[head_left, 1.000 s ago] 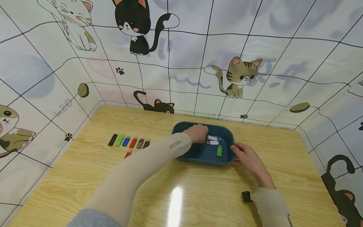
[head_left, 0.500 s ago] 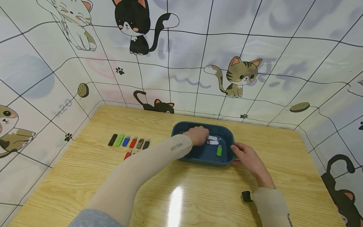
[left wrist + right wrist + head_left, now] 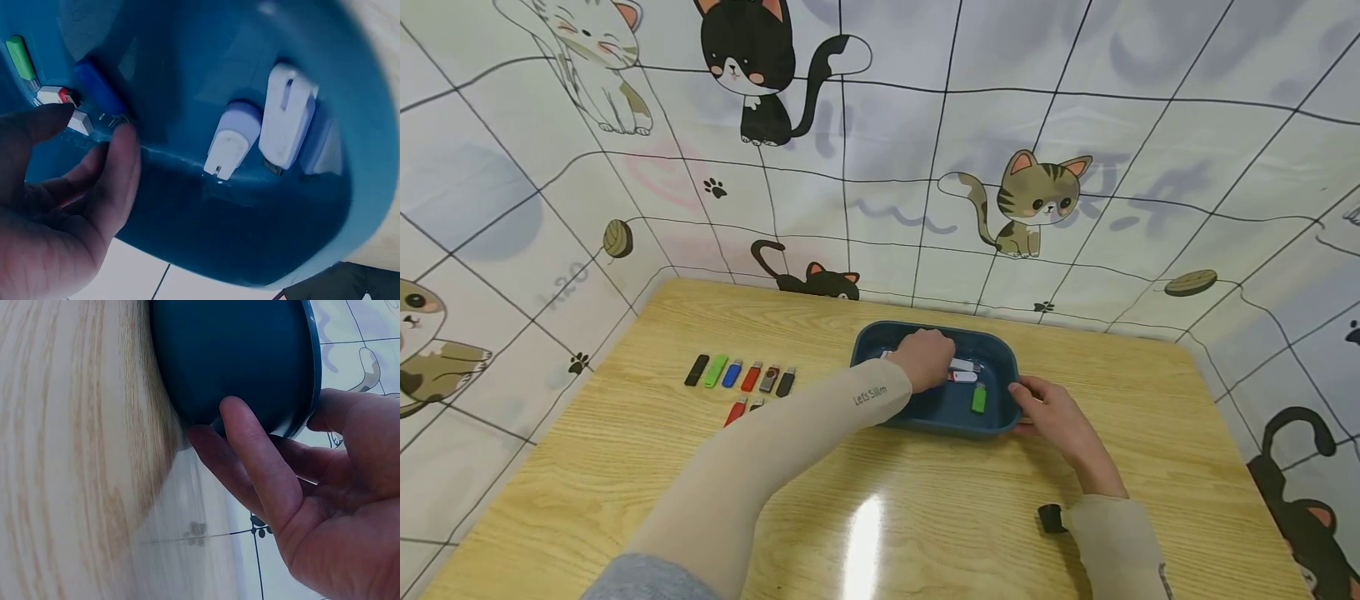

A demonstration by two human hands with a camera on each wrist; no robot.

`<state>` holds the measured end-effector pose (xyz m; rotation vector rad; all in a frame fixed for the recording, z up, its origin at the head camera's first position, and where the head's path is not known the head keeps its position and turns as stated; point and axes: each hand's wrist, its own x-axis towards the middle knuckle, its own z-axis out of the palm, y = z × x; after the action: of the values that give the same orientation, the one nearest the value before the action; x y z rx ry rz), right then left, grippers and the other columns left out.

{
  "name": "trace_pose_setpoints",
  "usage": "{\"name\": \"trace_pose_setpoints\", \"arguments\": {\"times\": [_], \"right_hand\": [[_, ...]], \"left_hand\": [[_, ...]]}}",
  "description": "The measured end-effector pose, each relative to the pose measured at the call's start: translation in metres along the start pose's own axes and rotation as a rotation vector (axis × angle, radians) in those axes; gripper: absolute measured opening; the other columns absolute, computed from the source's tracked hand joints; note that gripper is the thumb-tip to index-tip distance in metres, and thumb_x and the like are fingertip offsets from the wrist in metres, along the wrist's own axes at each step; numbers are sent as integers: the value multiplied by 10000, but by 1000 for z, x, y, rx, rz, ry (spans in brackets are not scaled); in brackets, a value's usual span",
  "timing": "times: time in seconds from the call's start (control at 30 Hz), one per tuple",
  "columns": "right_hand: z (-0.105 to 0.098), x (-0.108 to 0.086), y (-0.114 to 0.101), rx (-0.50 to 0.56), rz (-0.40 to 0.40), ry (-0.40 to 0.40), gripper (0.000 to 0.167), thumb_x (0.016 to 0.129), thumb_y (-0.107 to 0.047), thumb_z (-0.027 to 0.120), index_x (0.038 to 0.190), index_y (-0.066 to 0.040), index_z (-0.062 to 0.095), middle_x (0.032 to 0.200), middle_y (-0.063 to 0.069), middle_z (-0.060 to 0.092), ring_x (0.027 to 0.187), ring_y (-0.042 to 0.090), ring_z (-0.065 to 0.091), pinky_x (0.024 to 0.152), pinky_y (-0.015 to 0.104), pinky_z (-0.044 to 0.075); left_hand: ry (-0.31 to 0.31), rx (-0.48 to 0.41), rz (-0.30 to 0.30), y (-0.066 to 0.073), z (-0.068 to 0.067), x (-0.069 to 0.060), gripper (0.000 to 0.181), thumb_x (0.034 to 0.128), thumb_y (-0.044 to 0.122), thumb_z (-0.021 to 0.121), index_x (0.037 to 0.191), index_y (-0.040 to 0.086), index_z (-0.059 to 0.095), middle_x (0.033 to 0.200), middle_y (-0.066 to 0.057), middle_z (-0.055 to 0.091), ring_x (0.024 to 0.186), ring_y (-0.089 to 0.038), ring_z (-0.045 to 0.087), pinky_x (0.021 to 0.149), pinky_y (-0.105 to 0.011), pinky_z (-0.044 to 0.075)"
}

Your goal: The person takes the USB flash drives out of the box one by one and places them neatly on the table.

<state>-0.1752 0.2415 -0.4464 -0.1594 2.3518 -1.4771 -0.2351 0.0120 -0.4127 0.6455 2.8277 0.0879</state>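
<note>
Backdrop is white sheeting with black grid lines and cartoon cats, behind and to both sides of the left grip and right grip. Then there's a pale yellow wood-grain bench below both. Long beige sleeve with lettering runs up to the left grip.

Next size down: dark blue, rounded rectangular tray, sitting right between the two. Right grip is clamped on its near end, thumb at the rim and fingers against the outside. Left grip is down inside it, thumb and fingertips apart with a gap between, nothing held that I can see.

Small stuff now. Chunky black object is below the right grip, by the wrist; can't tell what it is. In the tray, a dark blue USB stick lies just off the left grip's fingertips (touching or not, can't say). Two white USB sticks lie on the side of it away from the right grip. White-and-red USB stick and bright green USB stick lie between the grips, green one nearer the right. Well left of the left grip, mixed-colour USB sticks lie in rows, the lower one partly hidden.
</note>
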Motion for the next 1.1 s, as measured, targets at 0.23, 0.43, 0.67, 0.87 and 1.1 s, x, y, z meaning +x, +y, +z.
{"name": "trace_pose_setpoints", "arguments": {"times": [0.23,0.43,0.67,0.87,1.1], "right_hand": [[1,0,-1,-18,-7,-1,623,1122,-316,455,1539,130,329,1465,360,470,1124,362,689,855,400,598],[1,0,-1,-15,-14,0,618,1122,-315,457,1537,127,337,1453,357,486,1120,361,693,860,405,596],[0,1,0,-6,-3,7,606,1123,-308,454,1534,124,346,1441,353,499,1113,356,696,852,395,599],[1,0,1,-1,-1,8,602,1124,-301,452,1533,128,344,1449,355,489,1133,366,683,851,389,599],[1,0,1,8,0,6,606,1125,-302,451,1537,128,336,1449,359,489,1135,372,683,854,393,598]], "left_hand": [[9,68,-36,0,2,-3,234,1039,253,629,1113,99,788,922,-34,750,736,-149,691,674,-315,595],[-25,32,0,0,3,-2,224,1047,154,604,1200,86,752,994,-49,743,750,-141,659,677,-287,570],[-59,-18,-17,-2,3,-2,248,1064,116,553,1222,83,742,1003,-65,732,725,-155,634,636,-288,523],[-56,3,-39,-2,3,-3,242,1047,148,588,1213,79,750,978,-58,732,722,-151,629,645,-285,539],[-51,1,-40,-2,1,-4,238,1040,150,604,1208,71,753,982,-60,737,722,-150,620,647,-283,536]]}}
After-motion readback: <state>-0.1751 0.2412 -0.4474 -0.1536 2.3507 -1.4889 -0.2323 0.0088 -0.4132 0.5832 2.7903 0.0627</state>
